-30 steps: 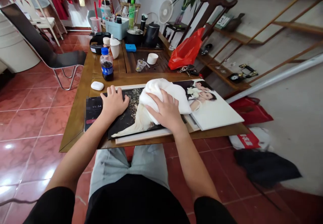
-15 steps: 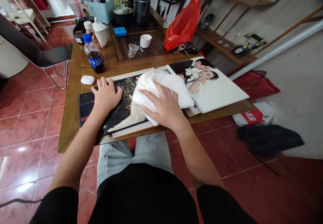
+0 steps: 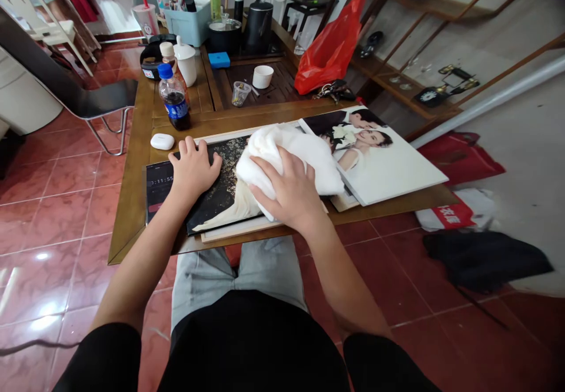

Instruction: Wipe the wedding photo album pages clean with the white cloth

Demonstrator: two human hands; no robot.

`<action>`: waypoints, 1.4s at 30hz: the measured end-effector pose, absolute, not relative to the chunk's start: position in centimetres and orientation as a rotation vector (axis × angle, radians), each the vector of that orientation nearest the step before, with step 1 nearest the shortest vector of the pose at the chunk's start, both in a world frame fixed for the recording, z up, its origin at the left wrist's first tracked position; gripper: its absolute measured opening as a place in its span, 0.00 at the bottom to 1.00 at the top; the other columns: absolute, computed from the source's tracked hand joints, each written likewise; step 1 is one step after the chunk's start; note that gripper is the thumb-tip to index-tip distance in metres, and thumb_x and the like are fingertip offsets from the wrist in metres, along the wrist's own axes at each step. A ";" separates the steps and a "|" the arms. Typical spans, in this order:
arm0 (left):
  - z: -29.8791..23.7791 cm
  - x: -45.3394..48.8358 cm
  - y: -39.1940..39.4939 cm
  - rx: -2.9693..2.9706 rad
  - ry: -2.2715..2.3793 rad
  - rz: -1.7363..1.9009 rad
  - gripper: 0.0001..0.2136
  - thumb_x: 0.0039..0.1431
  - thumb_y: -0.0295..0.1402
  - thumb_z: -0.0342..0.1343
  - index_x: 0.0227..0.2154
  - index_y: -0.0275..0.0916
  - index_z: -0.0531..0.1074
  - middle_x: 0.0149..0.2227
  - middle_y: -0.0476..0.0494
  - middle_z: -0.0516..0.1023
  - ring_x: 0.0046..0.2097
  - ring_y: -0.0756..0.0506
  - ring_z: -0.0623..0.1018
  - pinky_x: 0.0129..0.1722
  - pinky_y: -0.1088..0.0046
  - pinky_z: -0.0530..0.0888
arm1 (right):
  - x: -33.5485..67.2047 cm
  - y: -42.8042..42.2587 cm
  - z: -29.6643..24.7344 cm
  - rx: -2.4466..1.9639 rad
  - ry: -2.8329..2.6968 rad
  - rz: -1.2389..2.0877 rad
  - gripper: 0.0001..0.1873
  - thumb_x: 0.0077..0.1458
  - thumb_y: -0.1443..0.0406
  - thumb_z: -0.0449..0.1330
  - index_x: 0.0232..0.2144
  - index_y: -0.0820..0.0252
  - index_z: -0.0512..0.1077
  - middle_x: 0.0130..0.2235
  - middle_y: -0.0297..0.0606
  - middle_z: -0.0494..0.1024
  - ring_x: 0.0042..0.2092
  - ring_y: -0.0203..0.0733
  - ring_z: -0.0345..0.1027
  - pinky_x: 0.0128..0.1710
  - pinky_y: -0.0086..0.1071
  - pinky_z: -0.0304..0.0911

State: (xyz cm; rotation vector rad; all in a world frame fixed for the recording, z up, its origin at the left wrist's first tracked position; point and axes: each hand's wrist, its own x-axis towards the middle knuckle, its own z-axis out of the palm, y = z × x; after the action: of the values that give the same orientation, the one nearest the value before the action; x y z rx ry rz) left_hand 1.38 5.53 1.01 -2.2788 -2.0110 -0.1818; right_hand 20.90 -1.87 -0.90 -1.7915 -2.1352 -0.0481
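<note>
My left hand (image 3: 193,171) lies flat with its fingers spread on a dark wedding photo panel (image 3: 216,195), near the panel's upper edge. My right hand (image 3: 286,189) presses down on a crumpled white cloth (image 3: 282,156), which covers the middle of that panel. Left of my left hand, a dark screen showing a clock (image 3: 159,189) lies at the panel's end. A second wedding photo panel (image 3: 388,165), with a white lower area, overlaps the far right of the dark panel, and the cloth touches its edge.
The wooden table (image 3: 132,203) holds a white earbud case (image 3: 162,141), a cola bottle (image 3: 174,100), a tea tray with cups, and keys (image 3: 333,90) beside a red plastic bag (image 3: 331,53). A black chair stands left; shelves and bags lie right.
The view has swung, so the table sits higher and more tilted in the frame. Both hands stay on the dark panel and the cloth, and the clock now reads a minute later.
</note>
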 end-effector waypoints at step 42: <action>1.2 1.3 5.3 -2.319 -2.024 -0.196 0.19 0.70 0.41 0.41 0.54 0.35 0.69 0.61 0.25 0.68 0.62 0.28 0.67 0.56 0.43 0.69 | 22.6 -0.1 -0.4 -1.755 -2.220 0.003 0.29 0.67 0.48 0.52 0.67 0.43 0.65 0.71 0.47 0.57 0.66 0.65 0.58 0.61 0.61 0.57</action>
State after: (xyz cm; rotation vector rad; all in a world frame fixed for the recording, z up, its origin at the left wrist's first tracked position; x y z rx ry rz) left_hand 1.34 5.32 1.23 -2.3190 -2.0243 -0.1963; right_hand 22.59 -0.10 -0.42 -1.7546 -2.2201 0.0030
